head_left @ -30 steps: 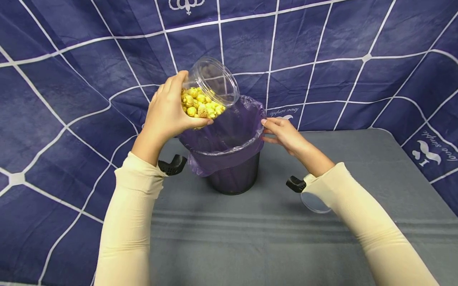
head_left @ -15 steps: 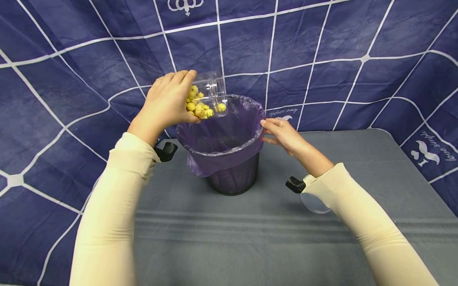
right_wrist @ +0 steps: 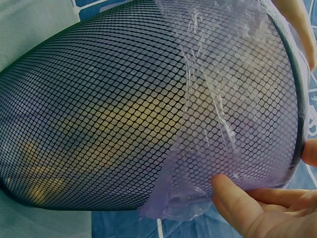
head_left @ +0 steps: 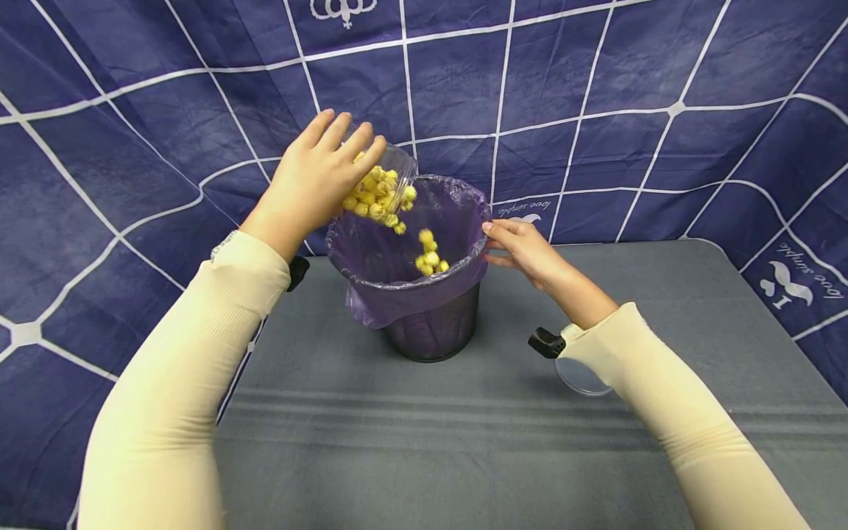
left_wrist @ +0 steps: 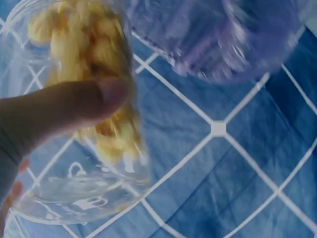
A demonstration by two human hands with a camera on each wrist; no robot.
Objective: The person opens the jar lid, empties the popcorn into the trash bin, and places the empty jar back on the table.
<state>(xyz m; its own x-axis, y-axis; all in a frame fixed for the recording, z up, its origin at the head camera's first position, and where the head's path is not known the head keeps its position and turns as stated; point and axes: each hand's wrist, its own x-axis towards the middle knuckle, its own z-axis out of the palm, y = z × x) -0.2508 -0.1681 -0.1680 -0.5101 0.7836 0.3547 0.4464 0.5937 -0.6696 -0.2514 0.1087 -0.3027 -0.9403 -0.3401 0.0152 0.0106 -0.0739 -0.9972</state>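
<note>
My left hand [head_left: 316,173] grips a clear plastic jar [head_left: 405,165], tipped mouth-down over a black mesh trash can [head_left: 433,335]. Yellow popcorn [head_left: 376,195] fills part of the jar, and several pieces are dropping into the can. In the left wrist view, the thumb [left_wrist: 74,106] lies across the jar's side. A purple trash bag [head_left: 417,303] lines the can and folds over its rim. My right hand [head_left: 530,252] pinches the can's right rim, thumb on top and fingers outside. Through the mesh in the right wrist view, blurred yellow popcorn [right_wrist: 138,121] shows.
A round clear lid [head_left: 583,377] lies on the grey tabletop [head_left: 424,456], partly under the right sleeve. Blue cloth [head_left: 596,66] with white lines hangs behind the table and at both sides.
My left hand has rolled the jar from tilted to mouth-down and moved its elbow outward to the left. Popcorn now falls from the jar. The right hand stays at the rim.
</note>
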